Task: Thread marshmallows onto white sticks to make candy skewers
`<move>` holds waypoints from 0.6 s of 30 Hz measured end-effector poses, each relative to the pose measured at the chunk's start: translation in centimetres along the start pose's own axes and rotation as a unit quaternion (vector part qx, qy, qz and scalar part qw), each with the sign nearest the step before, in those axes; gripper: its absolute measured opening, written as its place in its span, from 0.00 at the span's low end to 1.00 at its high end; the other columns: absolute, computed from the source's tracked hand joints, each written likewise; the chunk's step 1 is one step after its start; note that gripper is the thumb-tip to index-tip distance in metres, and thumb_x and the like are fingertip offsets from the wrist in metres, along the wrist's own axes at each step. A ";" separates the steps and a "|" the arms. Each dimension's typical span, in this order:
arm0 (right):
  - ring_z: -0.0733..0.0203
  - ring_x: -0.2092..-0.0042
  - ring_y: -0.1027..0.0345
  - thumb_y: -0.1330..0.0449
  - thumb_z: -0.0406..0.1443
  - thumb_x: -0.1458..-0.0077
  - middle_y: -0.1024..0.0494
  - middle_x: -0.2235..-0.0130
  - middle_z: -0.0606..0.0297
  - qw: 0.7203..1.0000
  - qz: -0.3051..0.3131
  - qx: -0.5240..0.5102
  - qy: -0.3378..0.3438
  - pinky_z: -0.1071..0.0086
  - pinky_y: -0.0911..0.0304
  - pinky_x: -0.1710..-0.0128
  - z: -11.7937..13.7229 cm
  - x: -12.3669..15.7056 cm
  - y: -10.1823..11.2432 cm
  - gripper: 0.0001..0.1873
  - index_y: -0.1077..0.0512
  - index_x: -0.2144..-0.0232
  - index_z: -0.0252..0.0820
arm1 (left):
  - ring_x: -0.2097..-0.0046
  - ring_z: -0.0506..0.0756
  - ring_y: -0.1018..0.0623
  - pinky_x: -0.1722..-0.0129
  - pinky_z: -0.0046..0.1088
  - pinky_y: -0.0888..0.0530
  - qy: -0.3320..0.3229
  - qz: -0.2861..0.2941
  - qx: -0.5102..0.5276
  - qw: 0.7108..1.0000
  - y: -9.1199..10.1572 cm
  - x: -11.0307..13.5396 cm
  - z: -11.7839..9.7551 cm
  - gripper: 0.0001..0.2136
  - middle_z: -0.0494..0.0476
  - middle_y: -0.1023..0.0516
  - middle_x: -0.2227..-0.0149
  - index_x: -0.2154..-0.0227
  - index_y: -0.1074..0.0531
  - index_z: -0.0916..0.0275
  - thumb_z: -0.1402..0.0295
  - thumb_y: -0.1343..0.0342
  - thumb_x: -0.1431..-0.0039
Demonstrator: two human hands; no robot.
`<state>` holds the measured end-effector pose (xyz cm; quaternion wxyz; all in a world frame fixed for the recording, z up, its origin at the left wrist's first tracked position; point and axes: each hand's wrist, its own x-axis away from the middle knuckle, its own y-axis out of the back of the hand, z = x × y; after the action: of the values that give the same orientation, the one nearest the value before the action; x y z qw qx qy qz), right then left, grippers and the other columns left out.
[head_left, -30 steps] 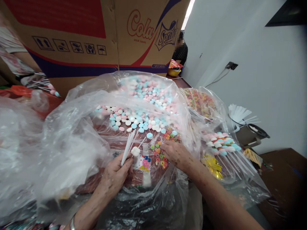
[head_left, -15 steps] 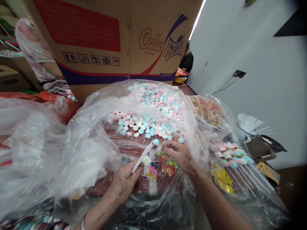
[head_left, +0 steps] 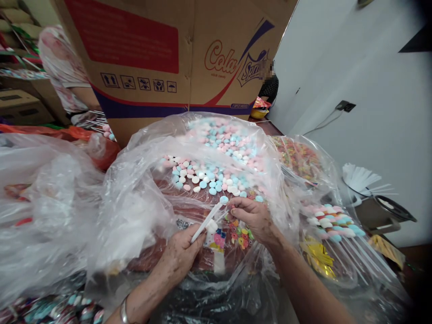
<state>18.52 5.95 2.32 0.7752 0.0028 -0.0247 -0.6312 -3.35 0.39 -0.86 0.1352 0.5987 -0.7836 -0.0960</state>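
Note:
My left hand [head_left: 180,256] is closed around a bundle of white plastic sticks [head_left: 206,221]; a white marshmallow sweet [head_left: 211,226] sits on one of them just above my thumb. My right hand [head_left: 254,217] pinches at the tip of a stick, right by a blue sweet [head_left: 224,199], over a small heap of coloured ring candies [head_left: 240,235]. Both hands work inside an open clear plastic bag [head_left: 131,202] that holds a spread of pink, blue and white marshmallow sweets [head_left: 209,177].
A big Cola Sprite cardboard box [head_left: 162,58] stands behind the bag. To the right lie finished sweet skewers [head_left: 332,222], gold foil [head_left: 315,256], a bag of ring candies [head_left: 297,155] and a pot with white sticks [head_left: 359,180]. Crumpled plastic [head_left: 40,202] fills the left. Other people are behind.
My right hand has moved up from the ring candies to the tip of the sticks by the blue sweet. The camera has tilted, so everything sits lower in the picture.

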 end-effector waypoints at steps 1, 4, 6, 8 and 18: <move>0.64 0.72 0.32 0.36 0.37 0.53 0.25 0.76 0.69 1.000 0.007 0.011 0.002 0.69 0.37 0.69 -0.1 0.0 0.1 0.09 0.23 0.67 0.41 | 0.74 0.52 0.35 0.74 0.25 0.39 0.000 0.000 0.003 1.000 0.0 0.0 0.0 0.12 0.45 0.36 0.78 0.69 0.26 0.61 0.61 0.51 0.38; 0.63 0.70 0.30 0.36 0.36 0.51 0.23 0.72 0.68 0.996 0.052 0.067 0.004 0.69 0.35 0.67 -0.5 -0.1 0.3 0.09 0.22 0.65 0.41 | 0.74 0.51 0.36 0.75 0.24 0.40 -0.004 0.001 0.006 1.000 0.0 0.0 -0.1 0.12 0.45 0.36 0.79 0.69 0.26 0.60 0.62 0.51 0.38; 0.62 0.67 0.28 0.36 0.36 0.50 0.21 0.68 0.66 0.990 0.085 0.114 0.011 0.70 0.34 0.65 -0.5 0.1 0.0 0.10 0.21 0.64 0.41 | 0.75 0.51 0.36 0.75 0.24 0.41 -0.005 0.004 0.005 1.000 0.1 0.0 -0.1 0.12 0.44 0.37 0.79 0.71 0.27 0.60 0.62 0.51 0.37; 0.61 0.65 0.27 0.36 0.37 0.49 0.19 0.65 0.65 0.980 0.121 0.154 0.027 0.70 0.34 0.63 -0.2 0.3 -0.6 0.11 0.20 0.62 0.42 | 0.75 0.51 0.36 0.76 0.24 0.41 -0.009 0.009 0.006 1.000 0.1 0.1 -0.1 0.12 0.45 0.36 0.79 0.71 0.27 0.60 0.62 0.51 0.37; 0.59 0.60 0.28 0.46 0.37 0.39 0.21 0.59 0.62 0.924 -0.041 0.361 0.120 0.67 0.35 0.59 2.1 -0.8 -0.4 0.17 0.27 0.49 0.43 | 0.78 0.51 0.34 0.78 0.24 0.39 0.024 -0.034 0.064 0.997 0.0 0.0 -0.1 0.13 0.46 0.34 0.81 0.75 0.30 0.60 0.58 0.50 0.41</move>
<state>17.84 6.67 4.40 0.6927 0.3588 -0.1577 -0.6055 -3.34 0.36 -0.80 0.1123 0.6343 -0.7640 -0.0356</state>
